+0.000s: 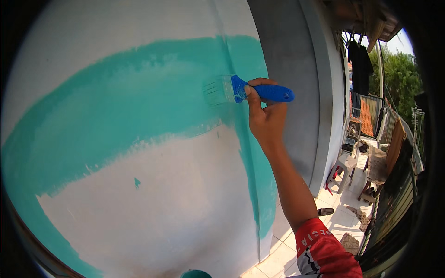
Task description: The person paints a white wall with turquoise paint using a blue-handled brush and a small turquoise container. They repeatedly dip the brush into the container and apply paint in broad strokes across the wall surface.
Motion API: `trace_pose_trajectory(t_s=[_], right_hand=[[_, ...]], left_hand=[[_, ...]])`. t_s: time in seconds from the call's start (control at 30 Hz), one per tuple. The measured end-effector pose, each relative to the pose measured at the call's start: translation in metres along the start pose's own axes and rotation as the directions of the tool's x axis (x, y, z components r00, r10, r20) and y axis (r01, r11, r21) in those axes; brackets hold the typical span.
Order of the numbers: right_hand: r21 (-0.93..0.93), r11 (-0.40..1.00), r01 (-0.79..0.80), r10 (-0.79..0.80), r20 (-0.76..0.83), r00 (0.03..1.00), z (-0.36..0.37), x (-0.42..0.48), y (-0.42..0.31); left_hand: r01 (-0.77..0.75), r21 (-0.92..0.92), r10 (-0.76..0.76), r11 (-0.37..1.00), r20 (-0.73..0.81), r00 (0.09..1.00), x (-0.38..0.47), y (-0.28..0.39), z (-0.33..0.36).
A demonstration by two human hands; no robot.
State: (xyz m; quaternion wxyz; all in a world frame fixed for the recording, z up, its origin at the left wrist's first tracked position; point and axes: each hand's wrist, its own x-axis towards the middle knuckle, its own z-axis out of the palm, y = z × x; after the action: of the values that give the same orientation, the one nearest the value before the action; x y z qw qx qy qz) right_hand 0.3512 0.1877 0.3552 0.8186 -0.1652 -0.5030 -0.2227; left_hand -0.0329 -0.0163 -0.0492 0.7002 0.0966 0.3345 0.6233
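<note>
My right hand (267, 111) grips the blue handle of a paintbrush (266, 92), thumb and fingers around its neck. The bristles point left and press against a patch of teal paint on the wall (174, 194). Teal paint (121, 97) spreads in a broad band across the white surface, down its left side and along the ridge at the right. A small teal spot marks the bare white part. At the bottom edge, the top of a teal container (196, 274) shows in part. My left hand is out of view.
Beyond the wall's right edge stands a grey wall section (288, 69). Farther right on the tiled floor (278, 257) are a white plastic stool (344, 166), a wooden table (377, 165), a shoe (325, 211) and a rag (359, 217). A black shirt (359, 67) hangs above.
</note>
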Motion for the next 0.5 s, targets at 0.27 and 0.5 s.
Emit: trace_pose_trajectory(t_s=[0.27,0.5], right_hand=[[-0.207,0.853,0.479,-0.397,0.337,0.854,0.004,-0.028,-0.051],[-0.204,0.911,0.36,-0.332,0.156,0.93,0.002,-0.014,-0.05]], left_hand=[[0.031,-0.019,-0.03,0.999,0.069,0.997,0.006,0.002,-0.001],[0.127,0.045,-0.127,0.991,0.005,0.992,0.018,0.012,0.014]])
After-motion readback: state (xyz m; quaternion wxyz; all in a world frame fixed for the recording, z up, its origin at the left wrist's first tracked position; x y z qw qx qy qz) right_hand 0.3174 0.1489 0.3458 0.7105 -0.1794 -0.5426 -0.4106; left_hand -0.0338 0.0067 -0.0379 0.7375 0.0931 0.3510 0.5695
